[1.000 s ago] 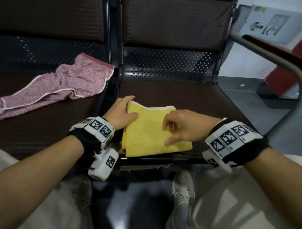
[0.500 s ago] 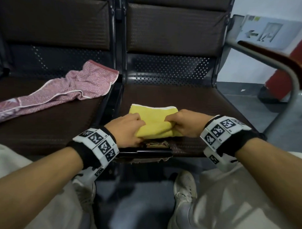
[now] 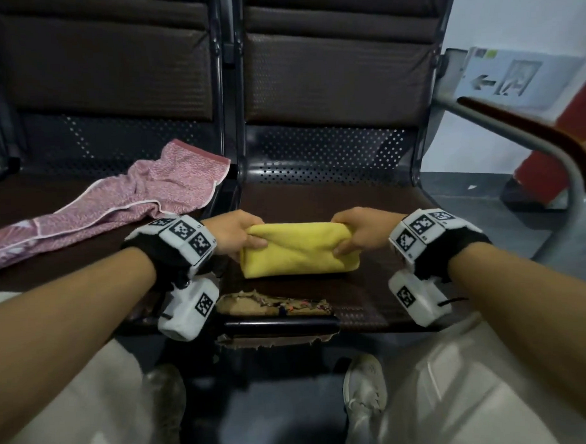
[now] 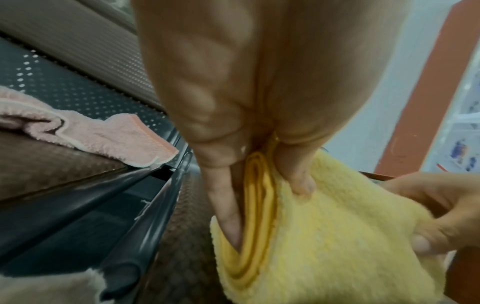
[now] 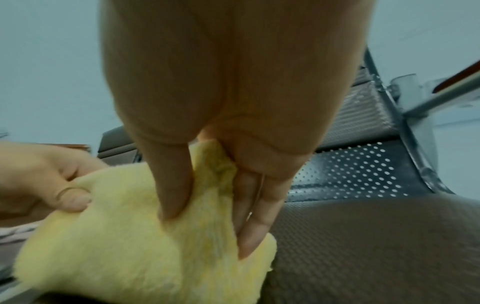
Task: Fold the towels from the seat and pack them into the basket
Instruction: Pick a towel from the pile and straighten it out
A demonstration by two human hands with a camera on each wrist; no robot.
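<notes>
Both hands at work on a folded yellow towel (image 3: 296, 251), held at the front-centre of the R seat (image 3: 367, 199) of the bench, just behind the torn front edge (image 3: 274, 305). L hand (image 3: 235, 235) pinches the towel's left end, thumb on top & fingers under; the L wrist view shows stacked layers between thumb and fingers (image 4: 226, 207). R hand (image 3: 358, 231) clamps the right end the same way, fingers (image 5: 254, 222) pressed into the pile. Towel looks folded to a compact rectangle, so folding of this one seems about done; packing it is still to come. No basket in view. A pink towel (image 3: 125, 207) lies loose & unfolded across the L seat, reaching its back right corner: that one is left to fold & pack. Est. progress: under halfway.
</notes>
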